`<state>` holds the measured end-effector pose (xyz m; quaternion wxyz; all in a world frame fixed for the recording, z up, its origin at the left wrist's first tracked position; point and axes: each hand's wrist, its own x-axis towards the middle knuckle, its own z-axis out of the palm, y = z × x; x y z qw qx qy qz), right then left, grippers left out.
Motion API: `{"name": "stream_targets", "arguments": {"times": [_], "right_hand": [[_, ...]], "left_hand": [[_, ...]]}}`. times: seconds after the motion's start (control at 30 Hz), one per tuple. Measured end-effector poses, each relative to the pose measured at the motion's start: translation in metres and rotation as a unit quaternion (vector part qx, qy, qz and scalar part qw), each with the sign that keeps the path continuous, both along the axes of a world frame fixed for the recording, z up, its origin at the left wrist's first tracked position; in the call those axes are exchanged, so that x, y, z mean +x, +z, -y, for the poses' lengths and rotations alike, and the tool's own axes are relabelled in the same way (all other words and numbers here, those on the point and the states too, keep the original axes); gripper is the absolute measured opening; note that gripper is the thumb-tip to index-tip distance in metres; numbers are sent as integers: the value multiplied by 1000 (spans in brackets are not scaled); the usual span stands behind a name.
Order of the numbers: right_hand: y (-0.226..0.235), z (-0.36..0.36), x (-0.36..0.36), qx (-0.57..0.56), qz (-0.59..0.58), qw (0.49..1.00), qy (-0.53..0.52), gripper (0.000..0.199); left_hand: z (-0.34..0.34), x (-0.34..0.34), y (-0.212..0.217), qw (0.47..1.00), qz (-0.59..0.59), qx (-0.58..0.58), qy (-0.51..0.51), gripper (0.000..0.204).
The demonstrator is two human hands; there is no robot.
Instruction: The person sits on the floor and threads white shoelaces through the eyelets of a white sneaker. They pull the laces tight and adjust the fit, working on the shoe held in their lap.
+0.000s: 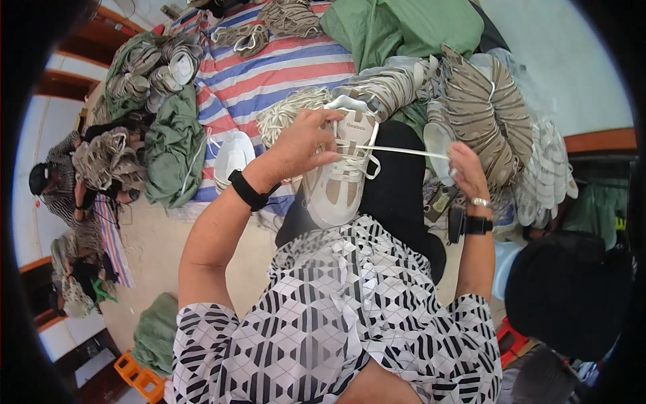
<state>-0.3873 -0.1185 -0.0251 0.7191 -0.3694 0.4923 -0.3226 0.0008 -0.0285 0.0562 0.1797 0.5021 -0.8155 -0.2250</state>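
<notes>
A beige and white shoe upper (340, 195) rests on my lap, toe toward me, with its tongue at the far end. My left hand (303, 147) grips its left edge beside the eyelets, fingers and thumb curled over the side. A white shoelace (404, 151) runs taut from the eyelets out to the right. Its far part is pinched in my right hand (467, 168), which is raised beside my right knee. The lower eyelets are laced, and a loose lace loop (372, 167) hangs at the right edge.
White laces (289, 113) lie heaped beyond my left hand on a striped sheet (276, 64). Bundled shoe uppers (488, 114) are stacked at the right, white pieces (234, 158) at the left. Green sacks (404, 30) lie behind. Another person (64, 168) sits far left.
</notes>
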Motion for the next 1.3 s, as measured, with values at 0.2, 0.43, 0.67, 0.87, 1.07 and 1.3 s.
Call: {"name": "stream_targets", "arguments": {"times": [0.2, 0.43, 0.67, 0.87, 1.07, 1.3], "right_hand": [[-33, -20, -17, -139, -265, 954, 20, 9], [52, -67, 145, -511, -242, 804, 186, 15], [51, -64, 161, -295, -173, 902, 264, 14], [51, -64, 150, -285, -229, 900, 235, 15], [40, -73, 176, -489, -278, 804, 195, 11], [66, -64, 163, -185, -195, 914, 305, 8]], "left_hand": [[-24, -17, -35, 972, -107, -110, 177, 25], [-40, -17, -45, 959, -81, -8, 270, 20], [-38, -12, -30, 909, -295, 105, 275, 16], [-21, -9, -25, 811, -497, 204, 231, 25], [-12, -9, -38, 743, -564, 237, 271, 24], [-7, -2, -36, 632, -670, 251, 299, 22]]}}
